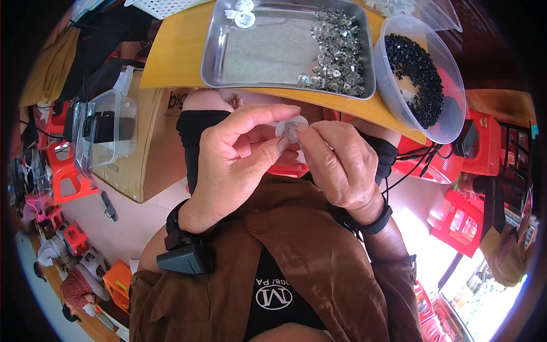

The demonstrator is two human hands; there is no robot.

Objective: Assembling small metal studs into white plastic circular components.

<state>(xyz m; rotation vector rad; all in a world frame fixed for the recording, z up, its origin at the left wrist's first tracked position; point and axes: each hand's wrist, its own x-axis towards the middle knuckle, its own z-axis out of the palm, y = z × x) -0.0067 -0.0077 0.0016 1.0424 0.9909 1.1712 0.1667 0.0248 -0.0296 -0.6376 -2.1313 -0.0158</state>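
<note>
A small round white translucent plastic disc is held up between my two hands, short of the table edge. Thumb and forefinger of my left hand pinch its left rim. At its right side, the fingertips of my right hand are pressed together; whether a small part sits between them is hidden. Beyond my hands lies a metal tray with a heap of small shiny metal parts on its right side. Similar white discs rest in its far left corner.
A clear round tub of small black parts stands at the right end of the yellow table. A cardboard box and a clear plastic bin are at left. Red stools and black cables lie at right.
</note>
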